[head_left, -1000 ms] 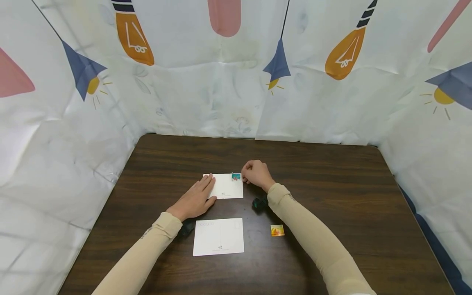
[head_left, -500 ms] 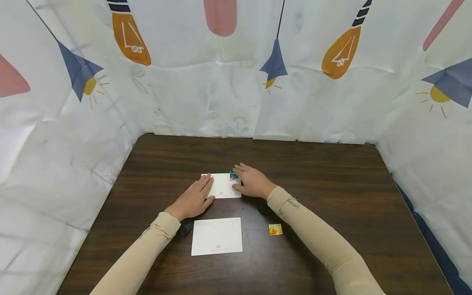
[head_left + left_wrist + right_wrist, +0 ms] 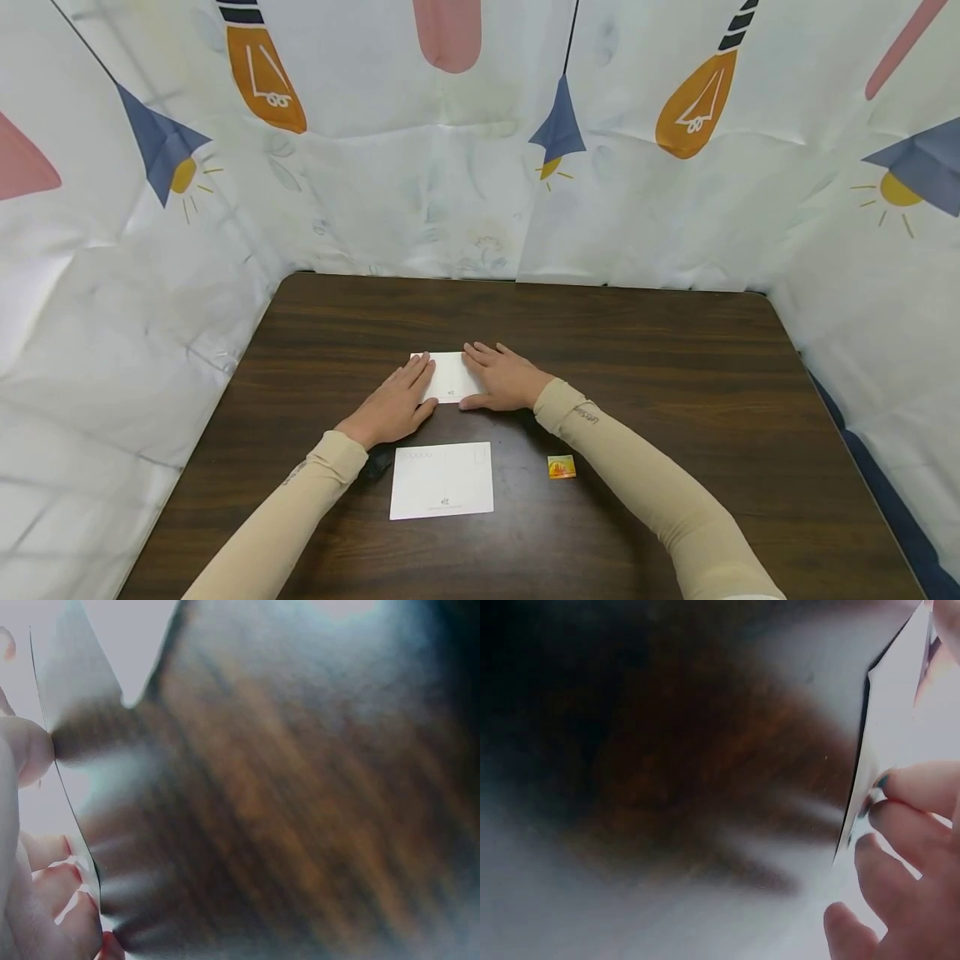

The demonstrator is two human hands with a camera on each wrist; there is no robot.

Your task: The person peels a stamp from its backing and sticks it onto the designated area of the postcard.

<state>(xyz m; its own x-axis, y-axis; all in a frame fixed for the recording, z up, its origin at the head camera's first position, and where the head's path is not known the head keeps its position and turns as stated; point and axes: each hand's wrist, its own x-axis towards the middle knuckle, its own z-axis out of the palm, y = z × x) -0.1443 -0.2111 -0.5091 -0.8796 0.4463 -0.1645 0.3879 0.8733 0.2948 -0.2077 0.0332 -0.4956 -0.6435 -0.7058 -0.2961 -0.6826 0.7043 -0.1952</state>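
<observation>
A white postcard [image 3: 448, 382] lies under both hands in the head view. My left hand [image 3: 392, 406] rests flat on its left side, fingers extended. On its right side my right hand [image 3: 504, 380] presses with straight, slightly spread fingers, hiding the blue-green stamp at the upper right corner. In the right wrist view the fingertips [image 3: 881, 814] meet the postcard's [image 3: 900, 697] edge, with a bit of blue-green showing there. Nearer the person lies a second white postcard [image 3: 441, 483] with faint print. To its right is a yellow-orange stamp [image 3: 561, 467], lying loose.
Everything lies on a dark wood-grain table [image 3: 660, 358]. A white curtain [image 3: 360, 200] printed with lamps and bulbs encloses its back and sides. A small black device [image 3: 377, 461] shows under the left wrist.
The right hand has come from beside the postcard's upper right corner, fingers curled, to lie over the stamp with fingers straight. The left hand has stayed in place.
</observation>
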